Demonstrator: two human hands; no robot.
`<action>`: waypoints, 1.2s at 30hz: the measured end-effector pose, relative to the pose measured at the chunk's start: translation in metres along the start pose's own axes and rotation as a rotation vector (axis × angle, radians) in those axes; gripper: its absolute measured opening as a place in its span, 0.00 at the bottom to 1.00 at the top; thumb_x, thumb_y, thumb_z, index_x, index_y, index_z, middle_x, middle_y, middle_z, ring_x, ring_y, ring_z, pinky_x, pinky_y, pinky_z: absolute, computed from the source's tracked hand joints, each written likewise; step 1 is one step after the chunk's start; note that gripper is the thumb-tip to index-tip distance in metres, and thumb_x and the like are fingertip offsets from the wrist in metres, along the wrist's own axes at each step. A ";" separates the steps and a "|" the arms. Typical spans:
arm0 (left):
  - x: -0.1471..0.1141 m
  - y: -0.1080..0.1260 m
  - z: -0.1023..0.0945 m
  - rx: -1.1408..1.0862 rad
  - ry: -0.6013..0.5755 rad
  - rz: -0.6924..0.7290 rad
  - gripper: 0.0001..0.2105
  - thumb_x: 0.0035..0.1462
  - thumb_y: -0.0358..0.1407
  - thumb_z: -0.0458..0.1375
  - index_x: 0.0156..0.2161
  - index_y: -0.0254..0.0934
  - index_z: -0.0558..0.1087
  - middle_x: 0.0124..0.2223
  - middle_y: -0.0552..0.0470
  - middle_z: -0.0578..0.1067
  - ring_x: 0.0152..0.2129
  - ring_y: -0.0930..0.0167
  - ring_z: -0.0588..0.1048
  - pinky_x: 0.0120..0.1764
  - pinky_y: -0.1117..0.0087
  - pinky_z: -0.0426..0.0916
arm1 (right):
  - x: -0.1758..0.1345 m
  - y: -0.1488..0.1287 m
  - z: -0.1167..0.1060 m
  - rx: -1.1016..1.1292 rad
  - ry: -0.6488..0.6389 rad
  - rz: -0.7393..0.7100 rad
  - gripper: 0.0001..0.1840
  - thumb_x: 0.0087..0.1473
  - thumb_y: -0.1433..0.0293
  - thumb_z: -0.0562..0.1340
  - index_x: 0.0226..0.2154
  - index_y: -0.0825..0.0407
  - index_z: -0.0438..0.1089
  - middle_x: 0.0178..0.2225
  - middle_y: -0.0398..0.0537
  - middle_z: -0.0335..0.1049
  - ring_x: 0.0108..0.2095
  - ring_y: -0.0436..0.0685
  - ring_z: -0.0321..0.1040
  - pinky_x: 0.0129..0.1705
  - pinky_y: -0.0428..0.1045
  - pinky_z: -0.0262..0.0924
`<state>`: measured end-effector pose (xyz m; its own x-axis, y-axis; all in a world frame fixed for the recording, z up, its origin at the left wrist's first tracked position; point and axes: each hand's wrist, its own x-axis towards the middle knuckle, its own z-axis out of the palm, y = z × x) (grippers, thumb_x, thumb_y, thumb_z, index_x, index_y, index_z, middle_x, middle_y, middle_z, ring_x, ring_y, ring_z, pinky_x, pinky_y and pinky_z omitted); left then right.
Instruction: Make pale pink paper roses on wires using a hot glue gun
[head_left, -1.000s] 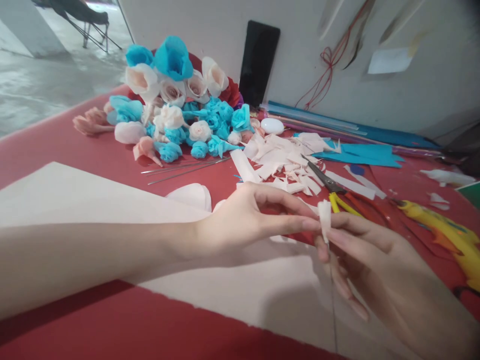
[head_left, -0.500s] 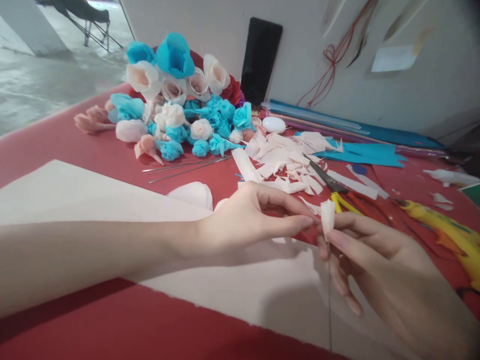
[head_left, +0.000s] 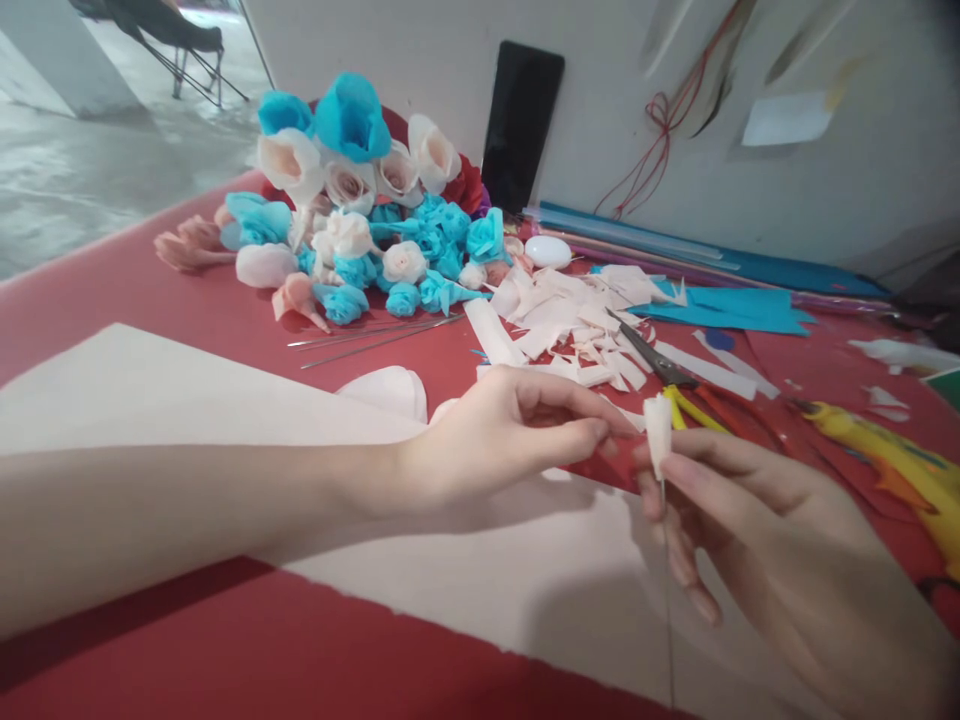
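Just right of the middle, your right hand [head_left: 750, 530] pinches the little white paper bud [head_left: 658, 435] on its thin wire [head_left: 667, 590]. Your left hand [head_left: 487, 435] curls nearby, but I can't tell if its fingers hold anything. Farther back, paper flowers [head_left: 345, 235] pile up, upper left.

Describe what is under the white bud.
Under the bud, beside the right hand's fingers, a thin wire runs down. Pale paper lies beyond. Any wire inside the bud is covered and cannot be seen.
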<state>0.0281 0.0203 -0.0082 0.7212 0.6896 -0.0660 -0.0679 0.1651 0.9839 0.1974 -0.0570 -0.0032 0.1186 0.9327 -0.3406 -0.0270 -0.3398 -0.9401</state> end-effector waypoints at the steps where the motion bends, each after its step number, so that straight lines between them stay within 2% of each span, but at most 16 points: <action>1: 0.000 0.001 0.000 0.014 0.000 0.001 0.08 0.52 0.28 0.53 0.33 0.33 0.74 0.30 0.53 0.75 0.29 0.75 0.73 0.34 0.74 0.69 | 0.001 0.000 0.001 -0.003 0.020 0.006 0.15 0.38 0.58 0.67 0.26 0.51 0.70 0.17 0.43 0.61 0.13 0.51 0.59 0.05 0.43 0.52; 5: 0.002 0.003 0.001 -0.012 -0.008 0.018 0.07 0.51 0.26 0.52 0.29 0.31 0.74 0.26 0.54 0.74 0.25 0.79 0.71 0.31 0.79 0.67 | 0.002 0.000 0.003 0.001 0.050 0.018 0.17 0.36 0.56 0.66 0.27 0.51 0.70 0.16 0.42 0.59 0.13 0.51 0.58 0.05 0.43 0.49; 9: 0.002 0.001 0.002 -0.098 -0.014 -0.013 0.04 0.51 0.27 0.56 0.28 0.31 0.73 0.29 0.54 0.75 0.27 0.78 0.73 0.33 0.79 0.70 | 0.002 -0.001 0.003 0.006 0.042 0.039 0.17 0.37 0.56 0.67 0.27 0.51 0.70 0.16 0.42 0.59 0.13 0.51 0.58 0.05 0.42 0.50; 13: 0.001 -0.002 0.002 -0.124 -0.026 0.001 0.04 0.50 0.30 0.58 0.29 0.32 0.74 0.29 0.54 0.76 0.28 0.78 0.74 0.33 0.81 0.69 | 0.000 0.000 0.001 0.035 -0.025 0.034 0.13 0.40 0.58 0.67 0.26 0.49 0.70 0.18 0.43 0.63 0.13 0.51 0.60 0.06 0.42 0.55; 17: 0.000 -0.002 0.002 -0.122 0.017 0.002 0.03 0.47 0.31 0.61 0.27 0.32 0.75 0.28 0.55 0.76 0.26 0.78 0.73 0.31 0.81 0.68 | -0.002 0.001 0.001 0.068 -0.100 0.008 0.10 0.43 0.59 0.67 0.26 0.47 0.70 0.20 0.42 0.65 0.13 0.49 0.61 0.08 0.39 0.57; 22: 0.001 -0.003 0.002 -0.175 0.008 -0.036 0.06 0.43 0.32 0.64 0.26 0.31 0.73 0.26 0.55 0.75 0.24 0.78 0.73 0.31 0.79 0.68 | -0.004 0.000 0.001 0.094 -0.113 0.027 0.09 0.45 0.60 0.66 0.26 0.47 0.70 0.20 0.41 0.65 0.13 0.48 0.60 0.08 0.39 0.57; 25: 0.002 -0.004 0.002 -0.172 0.015 -0.037 0.06 0.44 0.33 0.64 0.25 0.31 0.73 0.26 0.54 0.75 0.25 0.77 0.73 0.31 0.78 0.68 | -0.004 0.000 0.001 0.085 -0.120 0.030 0.08 0.46 0.61 0.66 0.25 0.48 0.71 0.20 0.41 0.65 0.12 0.48 0.60 0.08 0.39 0.57; 30: 0.002 -0.003 0.002 -0.102 0.024 0.023 0.06 0.50 0.34 0.60 0.28 0.32 0.75 0.30 0.51 0.76 0.29 0.75 0.74 0.36 0.75 0.69 | -0.003 0.001 0.000 0.077 -0.138 0.022 0.08 0.46 0.60 0.65 0.26 0.46 0.71 0.21 0.41 0.65 0.12 0.48 0.60 0.08 0.39 0.57; 36: 0.001 -0.001 0.001 -0.094 -0.038 0.017 0.03 0.47 0.31 0.62 0.28 0.33 0.76 0.27 0.55 0.76 0.26 0.78 0.74 0.31 0.81 0.68 | -0.006 -0.001 0.003 0.053 -0.141 0.016 0.09 0.45 0.61 0.66 0.24 0.48 0.70 0.19 0.41 0.66 0.11 0.48 0.60 0.08 0.38 0.56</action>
<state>0.0301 0.0202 -0.0089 0.7451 0.6657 -0.0415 -0.1430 0.2203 0.9649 0.1943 -0.0618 0.0001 -0.0232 0.9361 -0.3511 -0.0807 -0.3518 -0.9326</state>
